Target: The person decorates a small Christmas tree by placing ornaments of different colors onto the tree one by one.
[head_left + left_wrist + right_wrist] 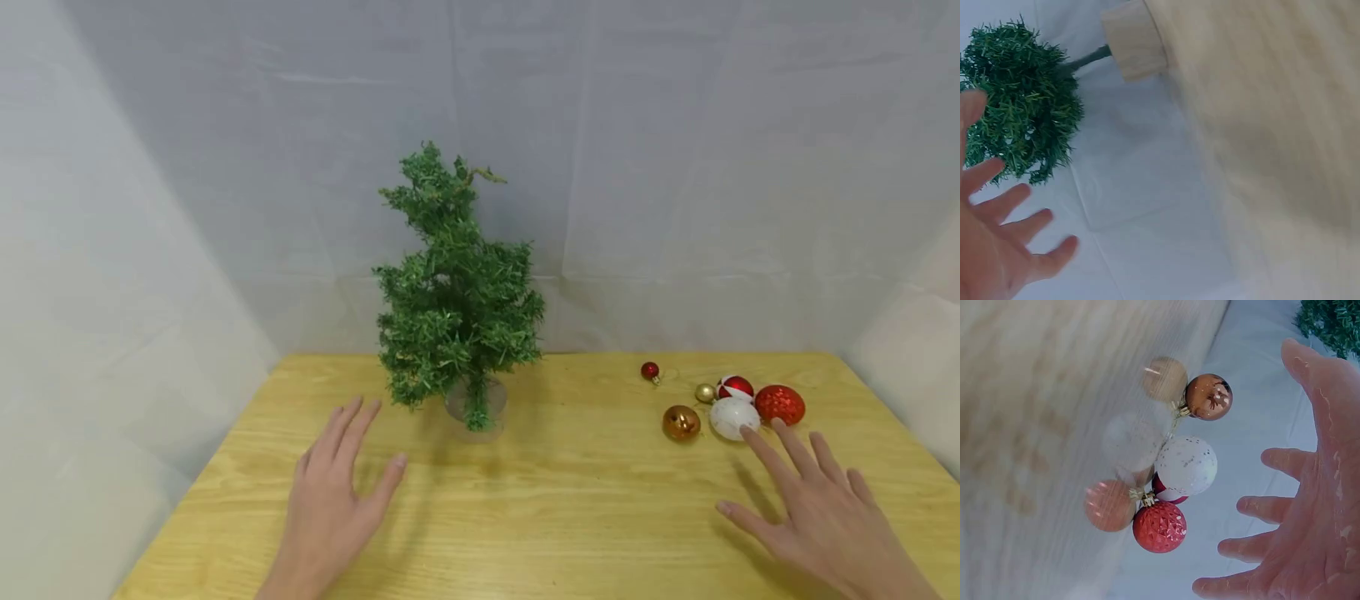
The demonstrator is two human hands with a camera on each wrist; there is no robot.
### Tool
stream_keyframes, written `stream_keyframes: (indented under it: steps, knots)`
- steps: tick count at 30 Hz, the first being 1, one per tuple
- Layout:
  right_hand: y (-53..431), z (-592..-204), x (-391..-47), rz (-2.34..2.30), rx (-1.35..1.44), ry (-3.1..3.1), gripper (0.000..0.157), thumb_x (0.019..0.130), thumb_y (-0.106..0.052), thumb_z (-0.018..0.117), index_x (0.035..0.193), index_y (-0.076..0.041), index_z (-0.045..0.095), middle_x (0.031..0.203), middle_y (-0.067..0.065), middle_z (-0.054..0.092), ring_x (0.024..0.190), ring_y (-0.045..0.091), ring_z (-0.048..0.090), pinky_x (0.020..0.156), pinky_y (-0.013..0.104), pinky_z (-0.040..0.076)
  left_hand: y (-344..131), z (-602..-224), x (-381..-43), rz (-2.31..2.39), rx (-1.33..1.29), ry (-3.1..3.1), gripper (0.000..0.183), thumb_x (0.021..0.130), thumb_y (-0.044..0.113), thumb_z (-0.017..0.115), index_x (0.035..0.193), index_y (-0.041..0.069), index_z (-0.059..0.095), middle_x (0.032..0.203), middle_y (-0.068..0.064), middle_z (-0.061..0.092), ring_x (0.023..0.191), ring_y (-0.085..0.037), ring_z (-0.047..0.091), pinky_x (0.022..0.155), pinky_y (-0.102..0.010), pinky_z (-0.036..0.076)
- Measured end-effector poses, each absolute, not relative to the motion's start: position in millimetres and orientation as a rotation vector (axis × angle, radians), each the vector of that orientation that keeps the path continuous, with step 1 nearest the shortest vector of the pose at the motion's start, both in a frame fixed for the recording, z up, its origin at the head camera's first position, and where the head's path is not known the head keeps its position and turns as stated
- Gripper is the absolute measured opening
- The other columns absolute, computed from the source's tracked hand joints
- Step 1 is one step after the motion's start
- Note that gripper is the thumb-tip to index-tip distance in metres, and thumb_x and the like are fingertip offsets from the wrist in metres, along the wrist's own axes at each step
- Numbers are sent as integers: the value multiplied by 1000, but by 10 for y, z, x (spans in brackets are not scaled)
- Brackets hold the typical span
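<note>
A small artificial Christmas tree [457, 292] stands on a round base [491, 400] towards the back of the table. My left hand [333, 487] hovers in front of the tree and left of it, fingers spread, holding nothing. Over on the right, my right hand [821, 512] is held above the table with its fingers apart and nothing in it. Just beyond its fingertips lie a white speckled bauble [734, 418], a textured red bauble [780, 404], a copper bauble [1209, 397] and a red-and-white bauble [735, 387], partly covered by the white one.
A tiny gold bauble [705, 392] and a small dark red bauble [650, 371] lie near the back of the wooden table [570, 500]. Pale cloth [637, 167] hangs behind the table and along both sides.
</note>
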State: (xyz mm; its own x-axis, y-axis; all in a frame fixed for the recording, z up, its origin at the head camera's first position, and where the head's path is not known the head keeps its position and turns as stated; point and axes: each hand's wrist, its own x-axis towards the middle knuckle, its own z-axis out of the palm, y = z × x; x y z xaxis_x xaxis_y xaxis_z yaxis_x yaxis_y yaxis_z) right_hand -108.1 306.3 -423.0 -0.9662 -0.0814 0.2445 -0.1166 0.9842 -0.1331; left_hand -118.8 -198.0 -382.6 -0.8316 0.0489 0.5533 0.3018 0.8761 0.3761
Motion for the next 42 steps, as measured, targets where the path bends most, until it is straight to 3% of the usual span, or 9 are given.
stream_keyframes:
  steps: [2, 5, 8, 10, 18, 22, 28, 37, 42]
  knots:
    - [3069, -4247, -1109, 200, 181, -2854, 94, 82, -68, 71, 153, -14, 43, 157, 31, 37, 132, 68, 37, 88, 86, 32, -1945, -3791, -1230, -706, -307, -2339, 66, 90, 24, 76, 150, 13, 51, 152, -16, 52, 138, -42, 50, 106, -68, 38]
    - [3080, -4267, -1168, 187, 261, -2776, 91, 79, -66, 76, 148, -14, 49, 155, 28, 41, 130, 62, 43, 85, 83, 38, -1899, -3731, -1307, -773, -373, -2146, 60, 87, 15, 76, 143, 7, 58, 144, -17, 59, 129, -39, 58, 113, -50, 42]
    - [3108, -4277, -1235, 179, 355, -2681, 87, 74, -62, 81, 141, -14, 56, 150, 27, 47, 125, 57, 49, 83, 77, 44, -1864, -3665, -1383, -803, -419, -2035, 56, 86, 13, 73, 140, 4, 60, 140, -18, 61, 126, -37, 60, 117, -27, 38]
    - [3130, -4285, -1281, 171, 419, -2620, 83, 72, -59, 84, 137, -14, 59, 145, 28, 51, 121, 55, 53, 82, 74, 47, -1847, -3628, -1429, -807, -444, -1989, 55, 86, 12, 72, 140, 2, 60, 140, -20, 61, 125, -38, 60, 117, -19, 35]
    - [3242, -4304, -1461, 189, 556, -2581, 61, 77, -35, 86, 129, -9, 65, 137, 29, 56, 109, 52, 62, 68, 67, 54, -1814, -3585, -1545, -867, -456, -1961, 55, 87, 8, 72, 139, 0, 59, 143, -20, 58, 130, -37, 57, 117, -18, 35]
    - [3272, -4285, -1542, 179, 575, -2616, 62, 75, -24, 88, 130, -7, 65, 134, 29, 57, 103, 52, 65, 67, 62, 56, -1809, -3591, -1581, -873, -466, -1974, 56, 88, 8, 71, 143, 5, 58, 144, -18, 57, 131, -36, 56, 117, -20, 35]
    - [3295, -4241, -1691, 160, 597, -2684, 66, 76, -22, 87, 135, -8, 61, 132, 28, 59, 101, 49, 67, 68, 59, 57, -1797, -3572, -1625, -877, -486, -1980, 55, 89, 9, 70, 143, 5, 58, 144, -18, 58, 131, -36, 57, 118, -23, 37]
    - [3318, -4235, -1849, 146, 633, -2761, 62, 79, -22, 86, 135, -7, 62, 136, 32, 57, 74, 24, 69, 45, 27, 46, -1750, -3550, -1624, -879, -549, -1975, 47, 89, 7, 72, 135, 2, 64, 138, -20, 61, 127, -36, 60, 116, -19, 37]
    - [3314, -4224, -1879, 183, 635, -2787, 60, 81, -19, 84, 135, -6, 61, 135, 33, 56, 80, 29, 69, 46, 29, 48, -1738, -3566, -1629, -863, -563, -1949, 39, 88, 5, 72, 128, 2, 69, 130, -19, 66, 119, -34, 64, 114, -18, 39]
